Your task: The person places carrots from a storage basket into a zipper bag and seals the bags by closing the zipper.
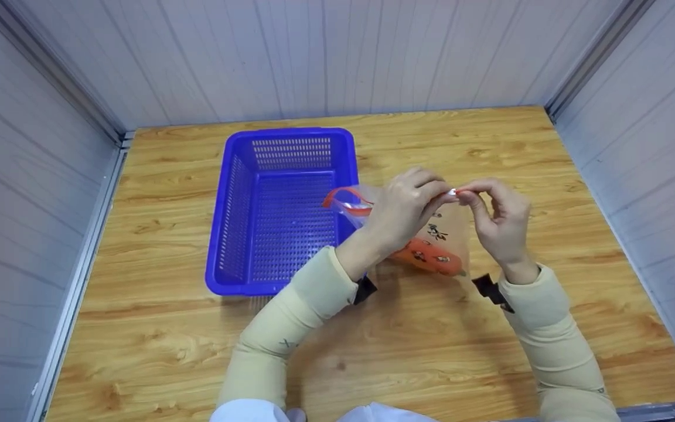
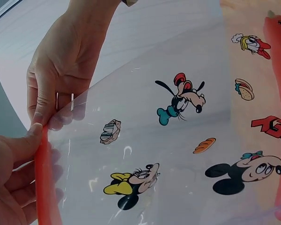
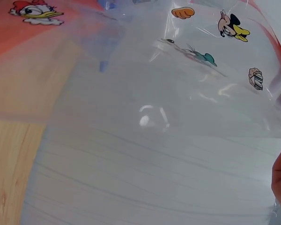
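Observation:
A clear plastic zip bag (image 1: 457, 228) with cartoon prints and a red strip along its mouth hangs between the hands. At the top edge, the left hand (image 1: 405, 202) pinches the red strip (image 2: 43, 183) between thumb and fingers. Close beside it, the right hand (image 1: 504, 220) pinches the strip's right end, thumb and fingertips meeting. A small white piece (image 1: 452, 191) shows between the two hands' fingertips. Inside the bag lies a long orange-red thing (image 1: 431, 258) with a green tip, partly behind the left forearm. The strip's left end (image 1: 343, 199) loops loosely open.
A blue plastic basket (image 1: 215, 234) with slotted walls stands left of the bag, whose left end overlaps its right rim. The wooden table (image 1: 156, 328) is enclosed by pale panel walls (image 1: 314, 58) at the back and both sides.

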The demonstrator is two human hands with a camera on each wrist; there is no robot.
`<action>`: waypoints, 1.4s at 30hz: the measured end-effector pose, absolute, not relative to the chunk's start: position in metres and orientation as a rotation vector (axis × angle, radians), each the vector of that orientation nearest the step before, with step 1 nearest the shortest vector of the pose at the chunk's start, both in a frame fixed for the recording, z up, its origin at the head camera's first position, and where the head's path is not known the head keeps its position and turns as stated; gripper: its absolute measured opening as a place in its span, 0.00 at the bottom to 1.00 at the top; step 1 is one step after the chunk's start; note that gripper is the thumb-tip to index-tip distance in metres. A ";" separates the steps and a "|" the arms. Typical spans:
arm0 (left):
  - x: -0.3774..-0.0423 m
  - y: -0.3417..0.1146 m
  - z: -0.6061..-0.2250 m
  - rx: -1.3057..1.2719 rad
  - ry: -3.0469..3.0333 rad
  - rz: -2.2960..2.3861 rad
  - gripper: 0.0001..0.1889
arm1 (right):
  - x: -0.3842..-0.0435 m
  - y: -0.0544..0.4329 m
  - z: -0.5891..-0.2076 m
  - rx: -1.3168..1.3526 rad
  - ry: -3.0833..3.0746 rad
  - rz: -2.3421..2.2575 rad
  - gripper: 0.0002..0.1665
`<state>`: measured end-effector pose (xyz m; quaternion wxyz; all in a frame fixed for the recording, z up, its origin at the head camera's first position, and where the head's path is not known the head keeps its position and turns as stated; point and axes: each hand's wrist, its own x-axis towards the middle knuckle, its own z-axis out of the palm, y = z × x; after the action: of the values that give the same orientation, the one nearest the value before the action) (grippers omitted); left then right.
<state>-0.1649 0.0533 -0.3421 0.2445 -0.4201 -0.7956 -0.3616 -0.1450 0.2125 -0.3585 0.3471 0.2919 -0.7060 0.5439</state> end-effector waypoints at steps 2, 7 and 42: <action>-0.164 0.053 -0.342 -1.142 -2.170 -0.974 0.11 | -0.147 0.215 -0.364 0.744 -1.835 1.377 0.05; -0.163 0.050 -0.342 -1.121 -2.161 -0.972 0.11 | -0.148 0.220 -0.368 0.677 -1.815 1.337 0.04; -0.191 -0.021 -0.374 -0.890 -2.254 -0.923 0.11 | -0.150 0.264 -0.347 0.293 -1.704 1.334 0.02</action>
<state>-0.1906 -0.0207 -0.3735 0.2707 -0.3304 -0.8367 -0.3427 -0.1503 0.2645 -0.3473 0.4605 0.1190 -0.6926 0.5422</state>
